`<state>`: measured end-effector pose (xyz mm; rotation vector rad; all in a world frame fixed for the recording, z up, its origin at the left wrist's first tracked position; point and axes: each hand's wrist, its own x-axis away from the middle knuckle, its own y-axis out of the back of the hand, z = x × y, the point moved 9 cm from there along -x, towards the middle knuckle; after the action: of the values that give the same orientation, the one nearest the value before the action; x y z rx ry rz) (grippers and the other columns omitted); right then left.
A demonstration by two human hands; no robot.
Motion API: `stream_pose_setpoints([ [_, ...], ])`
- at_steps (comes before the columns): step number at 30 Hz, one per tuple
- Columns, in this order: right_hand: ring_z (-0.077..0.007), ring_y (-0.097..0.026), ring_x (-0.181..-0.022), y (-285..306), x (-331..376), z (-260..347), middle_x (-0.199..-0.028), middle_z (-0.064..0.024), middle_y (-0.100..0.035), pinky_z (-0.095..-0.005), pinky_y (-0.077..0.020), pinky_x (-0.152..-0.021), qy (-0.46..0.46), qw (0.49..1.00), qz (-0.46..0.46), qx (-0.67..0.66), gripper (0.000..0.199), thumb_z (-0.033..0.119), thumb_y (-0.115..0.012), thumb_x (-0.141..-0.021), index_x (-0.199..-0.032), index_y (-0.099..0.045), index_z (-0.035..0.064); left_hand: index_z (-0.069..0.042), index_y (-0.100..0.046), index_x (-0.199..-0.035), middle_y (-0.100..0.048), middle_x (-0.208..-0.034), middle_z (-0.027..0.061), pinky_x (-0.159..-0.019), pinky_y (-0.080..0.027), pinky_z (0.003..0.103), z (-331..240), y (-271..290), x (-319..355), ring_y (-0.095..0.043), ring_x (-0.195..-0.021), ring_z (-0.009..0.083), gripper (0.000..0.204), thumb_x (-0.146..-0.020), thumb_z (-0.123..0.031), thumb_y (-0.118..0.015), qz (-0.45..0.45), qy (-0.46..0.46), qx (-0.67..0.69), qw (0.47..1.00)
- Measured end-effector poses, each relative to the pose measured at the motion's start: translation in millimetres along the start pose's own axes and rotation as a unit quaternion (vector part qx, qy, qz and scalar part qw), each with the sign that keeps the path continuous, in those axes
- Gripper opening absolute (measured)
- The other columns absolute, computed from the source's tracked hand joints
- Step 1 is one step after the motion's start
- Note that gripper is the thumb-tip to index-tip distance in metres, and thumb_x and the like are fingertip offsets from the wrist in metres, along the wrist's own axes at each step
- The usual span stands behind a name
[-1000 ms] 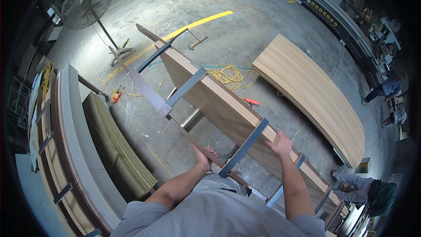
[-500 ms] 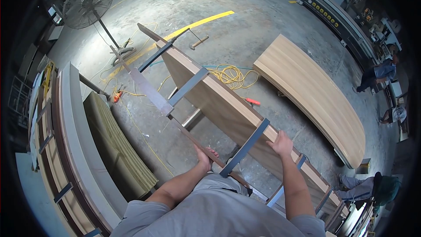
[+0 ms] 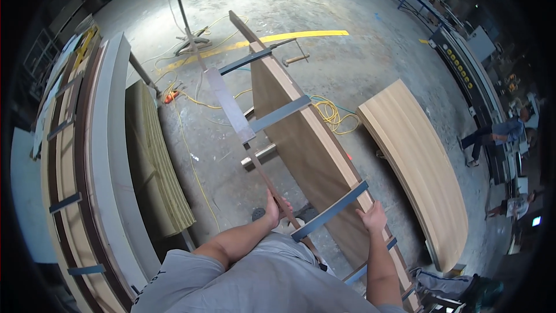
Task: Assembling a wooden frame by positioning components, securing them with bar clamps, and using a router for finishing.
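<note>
Between my arms stands a long wooden frame. Its right side is a panel [image 3: 289, 130] on edge, brown-faced with a pale wood top edge. Blue-grey crossbars [image 3: 330, 211] link the panel to a thin brown rail [image 3: 262, 169] on the left; a grey-white plate [image 3: 227, 104] lies along that rail farther out. My left hand [image 3: 274, 210] is closed round the rail, just beyond the crossbar nearest my waist. On the panel's top edge, right of that same crossbar, my right hand [image 3: 372, 218] grips with the thumb on the near side.
A curved pale wood stack [image 3: 420, 168] lies at right. Left are layered grey corrugated pieces [image 3: 157, 168] and another long frame [image 3: 62, 203]. A pedestal fan [image 3: 180, 6] and yellow cord [image 3: 331, 115] stand and lie beyond. Other people [image 3: 501, 133] are at far right.
The view has turned, so the frame now points more straight ahead and the fan sits farther right and higher. Both hands keep their holds on the rail and the panel.
</note>
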<state>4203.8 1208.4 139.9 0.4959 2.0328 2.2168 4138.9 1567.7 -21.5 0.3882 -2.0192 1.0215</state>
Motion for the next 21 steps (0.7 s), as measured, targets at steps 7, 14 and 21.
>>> stream_pose_setpoints([
  [7,-0.0377,-0.06,-0.097,-0.2,-1.8,8.6,-0.102,-0.0174,-0.062,-0.046,-0.0493,-0.082,0.027,0.999,-0.021,0.003,0.068,0.048,-0.081,-0.063,-0.107,-0.05,0.0063,-0.006,-0.06,-0.095,-0.064,-0.084,0.0107,-0.071,-0.05,0.038,-55.4,79.1,-31.4,-0.063,-0.077,0.0253,0.058,-0.09,-0.063,-0.046,-0.035,-0.144,-0.34,0.929],
  [14,-0.0383,-0.06,-0.098,-0.4,-8.4,11.7,-0.102,-0.0181,-0.061,-0.0459,-0.0486,-0.083,0.014,1.0,-0.004,0.002,0.066,0.048,-0.08,-0.065,-0.105,-0.05,0.0056,-0.001,-0.065,-0.097,-0.068,-0.083,0.0164,-0.075,-0.05,0.041,-65.3,307.9,20.5,-0.065,-0.082,0.0298,0.057,-0.084,-0.056,-0.059,-0.177,-0.017,-0.613,0.77],
  [21,-0.0397,-0.06,-0.096,-0.1,-2.2,2.2,-0.1,-0.0186,-0.062,-0.0471,-0.0491,-0.081,0.025,0.999,-0.035,0.005,0.066,0.048,-0.082,-0.064,-0.102,-0.049,0.0051,0.0,-0.063,-0.107,-0.065,-0.087,0.0128,-0.068,-0.052,0.037,-2.4,331.3,110.4,-0.065,-0.078,0.0245,0.033,-0.083,-0.023,-0.06,0.053,0.014,-0.67,0.74],
])
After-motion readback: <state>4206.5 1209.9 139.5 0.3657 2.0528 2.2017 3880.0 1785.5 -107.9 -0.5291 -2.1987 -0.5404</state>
